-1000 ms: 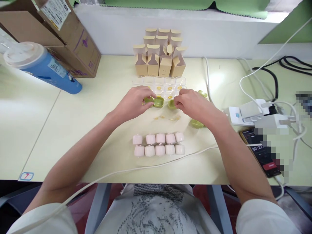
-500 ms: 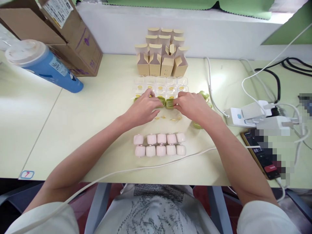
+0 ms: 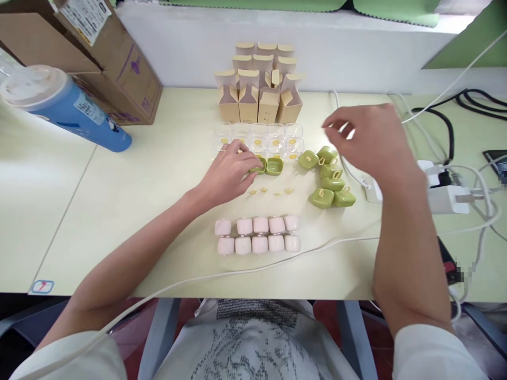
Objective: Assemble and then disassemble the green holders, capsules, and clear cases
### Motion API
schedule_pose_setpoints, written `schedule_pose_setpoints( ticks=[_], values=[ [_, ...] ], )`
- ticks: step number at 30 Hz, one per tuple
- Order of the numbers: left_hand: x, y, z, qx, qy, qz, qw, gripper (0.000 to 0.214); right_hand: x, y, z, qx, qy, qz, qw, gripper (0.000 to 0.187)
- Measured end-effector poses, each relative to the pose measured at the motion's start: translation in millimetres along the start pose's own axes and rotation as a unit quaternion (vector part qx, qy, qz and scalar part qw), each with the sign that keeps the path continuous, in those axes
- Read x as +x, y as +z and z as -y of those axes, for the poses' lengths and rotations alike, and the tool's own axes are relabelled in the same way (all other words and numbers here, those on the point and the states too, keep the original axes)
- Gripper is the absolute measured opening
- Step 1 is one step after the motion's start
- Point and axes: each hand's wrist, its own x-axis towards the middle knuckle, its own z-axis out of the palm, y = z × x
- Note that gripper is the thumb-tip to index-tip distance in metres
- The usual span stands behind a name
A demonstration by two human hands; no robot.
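My left hand [image 3: 232, 171] rests low over the near row of clear containers [image 3: 257, 143] marked with small yellow designs. Its fingertips touch a green open cup [image 3: 258, 170], and its thumb is spread apart. Beside that stands another green open cup [image 3: 274, 166]. My right hand [image 3: 364, 140] is raised above the table on the right, fingers loosely curled, with nothing visible in them. Below and left of it lie several green lidded pieces with yellow loops [image 3: 331, 183]. Tiny yellow bits [image 3: 289, 191] lie in front of the cups.
Two rows of pale pink pieces [image 3: 260, 244] sit nearer me, and a white cable [image 3: 237, 272] crosses the table in front. Open small cartons [image 3: 249, 103] stand behind. A blue cup [image 3: 85, 113] and a cardboard box [image 3: 130, 79] are left; chargers [image 3: 447, 198] and a partly hidden phone [image 3: 447, 261] are right.
My right hand has let go of the right green cup and moved right and up, uncovering the green lidded pieces. My left hand has stayed at the cups.
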Motion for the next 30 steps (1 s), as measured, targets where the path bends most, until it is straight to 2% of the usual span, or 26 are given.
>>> schedule_pose_setpoints(
  ticks=[2,6,8,10,12,15,18,20,22,24,27,30],
  values=[
    [2,-5.2,-2,-0.007,-0.011,-0.029,0.999,0.027,1,-3,-22,-0.022,0.034,0.021,0.999,0.031],
    [3,-16.2,-4,-0.002,-0.018,-0.072,0.997,0.025,9,22,-44,-0.070,0.038,0.165,0.983,0.062],
    [3,-20.0,-4,0.006,-0.011,-0.086,0.996,0.025,15,37,-44,-0.077,0.049,0.208,0.974,0.062],
    [2,-22.9,-4,0.013,-0.001,-0.097,0.995,0.024,20,44,-42,-0.074,0.076,0.214,0.971,0.055],
    [2,-25.6,-5,0.017,0.000,-0.104,0.994,0.023,21,41,-39,-0.072,0.093,0.184,0.976,0.049],
    [2,-29.0,-10,-0.005,-0.014,-0.110,0.994,0.021,14,18,-34,-0.053,0.099,0.075,0.991,0.051],
    [2,-30.4,-19,-0.122,-0.036,-0.108,0.986,0.019,1,-5,-12,0.044,0.065,-0.067,0.995,0.046],
    [1,-30.4,-28,-0.244,-0.059,-0.085,0.964,0.034,-9,-8,15,0.121,0.008,-0.112,0.986,0.039],
    [0,-30.1,-35,-0.346,-0.075,-0.049,0.934,0.063,-18,-3,46,0.152,-0.055,-0.106,0.981,0.033],
    [-1,-29.8,-39,-0.401,-0.077,-0.024,0.913,0.079,-27,7,74,0.175,-0.098,-0.099,0.975,0.030],
    [-1,-30.8,-36,-0.413,-0.084,-0.037,0.906,0.080,-38,16,97,0.247,-0.124,-0.083,0.957,0.039],
    [1,-33.4,-29,-0.406,-0.092,-0.073,0.906,0.078,-43,15,99,0.294,-0.117,-0.056,0.947,0.041]
  ],
)
